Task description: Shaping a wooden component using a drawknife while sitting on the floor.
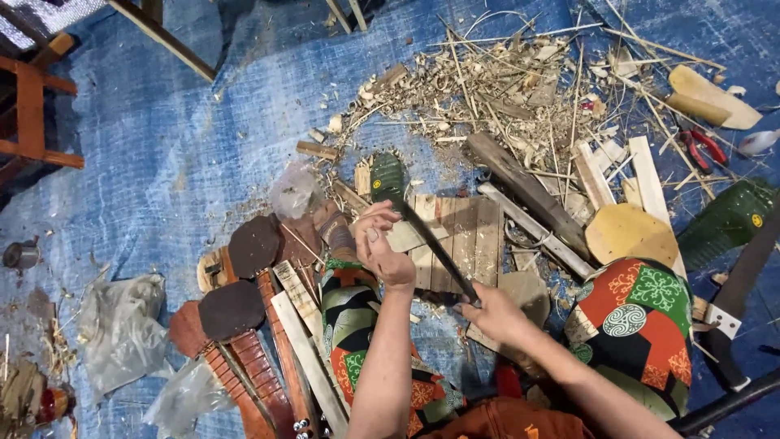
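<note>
Nearest the camera, two bare forearms reach forward over knees draped in glossy patchwork cloth (630, 325) of orange, green, black and white. The right hand (494, 315) is curled shut around the lower end of a long dark blade (435, 248), which slants up and left across the work. The left hand (380, 244) sits higher along that blade, fingers bent and pressed together around a pale flat wooden strip (406, 237), the wrist cocked toward the body; exactly where blade meets strip is hidden by the fingers. Under both hands lies a small board of rough grey-brown slats (463, 236), flat on the ground. To the left, several unfinished little stringed instruments (244, 341) lie side by side, with reddish-brown necks and dark rounded bodies, beside pale planed slats (305, 341). Crumpled clear plastic bags (118, 329) rest further left. Beyond the board, a dark weathered plank (524, 191) lies near pale rounded cut-outs (630, 232) and red-handled pliers (703, 146). Farthest off, a heap of curly blond wood shavings and splinters (487, 89) covers the creased blue tarpaulin (162, 146).
</note>
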